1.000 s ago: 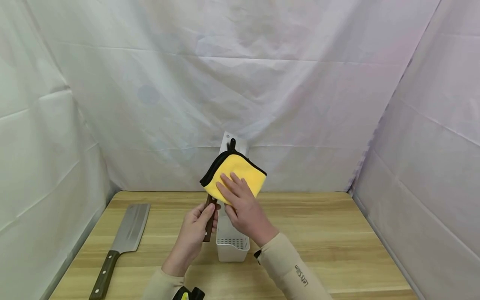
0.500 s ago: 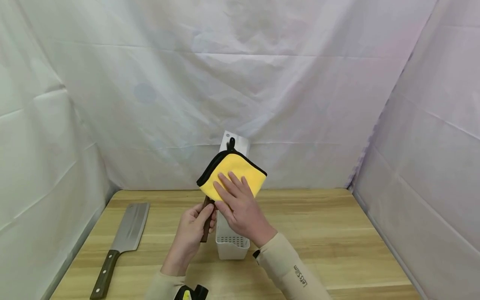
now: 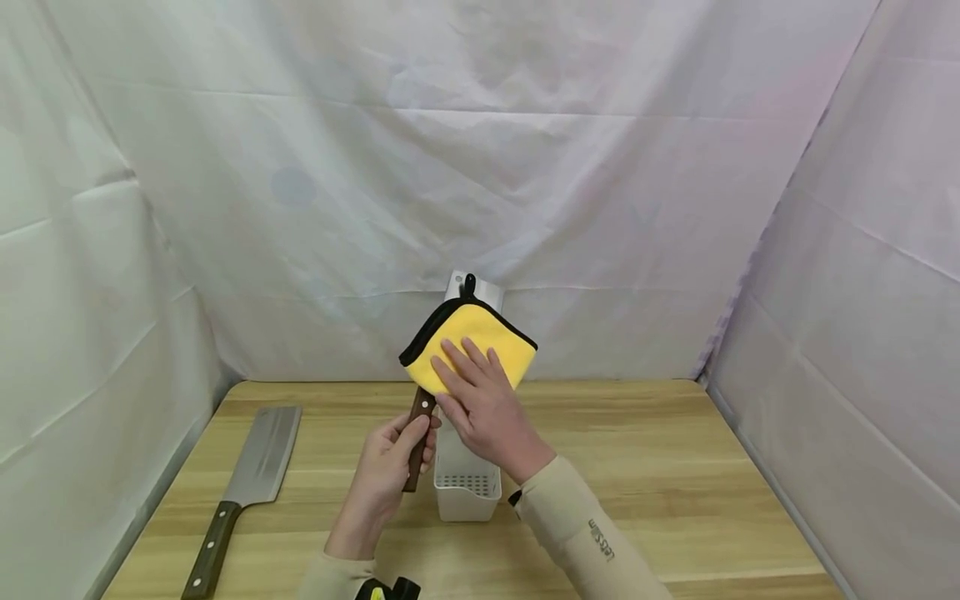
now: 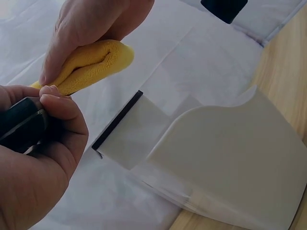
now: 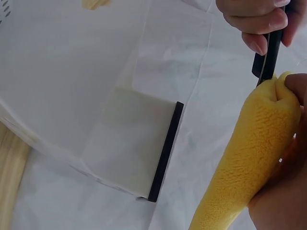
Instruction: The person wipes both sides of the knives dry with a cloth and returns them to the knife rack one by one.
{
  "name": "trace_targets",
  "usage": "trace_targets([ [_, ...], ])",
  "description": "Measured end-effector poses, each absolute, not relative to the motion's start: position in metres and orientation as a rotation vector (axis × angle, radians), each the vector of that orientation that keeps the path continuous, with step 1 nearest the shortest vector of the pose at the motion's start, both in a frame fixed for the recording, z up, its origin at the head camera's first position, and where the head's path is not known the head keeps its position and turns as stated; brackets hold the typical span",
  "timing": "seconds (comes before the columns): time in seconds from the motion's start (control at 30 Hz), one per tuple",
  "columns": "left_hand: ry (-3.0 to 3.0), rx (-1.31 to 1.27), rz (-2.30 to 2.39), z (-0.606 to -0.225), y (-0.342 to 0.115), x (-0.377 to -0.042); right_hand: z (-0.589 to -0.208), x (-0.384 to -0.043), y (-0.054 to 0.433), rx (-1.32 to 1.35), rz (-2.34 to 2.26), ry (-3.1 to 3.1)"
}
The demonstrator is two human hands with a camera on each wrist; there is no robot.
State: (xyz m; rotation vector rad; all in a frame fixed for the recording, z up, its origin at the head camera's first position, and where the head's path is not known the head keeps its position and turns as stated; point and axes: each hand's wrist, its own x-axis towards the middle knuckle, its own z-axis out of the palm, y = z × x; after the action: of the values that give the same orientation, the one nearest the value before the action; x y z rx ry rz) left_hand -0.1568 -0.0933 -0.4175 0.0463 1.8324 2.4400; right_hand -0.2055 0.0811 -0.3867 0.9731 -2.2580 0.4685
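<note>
In the head view, my left hand (image 3: 390, 450) grips the dark brown riveted handle (image 3: 418, 450) of a cleaver, held up above the table. A folded yellow cloth (image 3: 506, 337) with black edging and a black loop covers most of its blade. Only the blade's top end (image 3: 487, 292), with a hole in one corner, shows above the cloth. My right hand (image 3: 487, 408) lies with spread, straight fingers on the cloth, pressing it to the blade. From the right wrist view, the cloth (image 5: 249, 148) looks thick and folded, close to the handle's upper end.
A white plastic bin (image 3: 468, 504) with a perforated bottom stands behind and below my hands. A black-edged pale piece (image 4: 136, 132) juts from it in the left wrist view. Another cleaver (image 3: 262, 454) with a dark handle lies on the wooden table (image 3: 637, 492) at left. White curtains surround the table.
The left hand and cleaver have shifted slightly down and right. The cloth sits a little higher on the blade, so more handle shows below it and less blade above.
</note>
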Motion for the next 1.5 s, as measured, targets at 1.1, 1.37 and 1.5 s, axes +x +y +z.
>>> trace_targets([
  [1.1,1.842,0.081,2.384,-0.421,-0.088,-0.152,-0.365,-0.244,0.093,0.817,0.601,-2.476],
  [1.37,1.822,0.083,2.372,-0.422,-0.084,-0.149,-0.36,-0.255,0.095,0.725,0.635,-2.549],
  [1.5,1.812,0.083,2.378,-0.424,-0.082,-0.149,-0.36,-0.259,0.097,0.686,0.64,-2.565],
])
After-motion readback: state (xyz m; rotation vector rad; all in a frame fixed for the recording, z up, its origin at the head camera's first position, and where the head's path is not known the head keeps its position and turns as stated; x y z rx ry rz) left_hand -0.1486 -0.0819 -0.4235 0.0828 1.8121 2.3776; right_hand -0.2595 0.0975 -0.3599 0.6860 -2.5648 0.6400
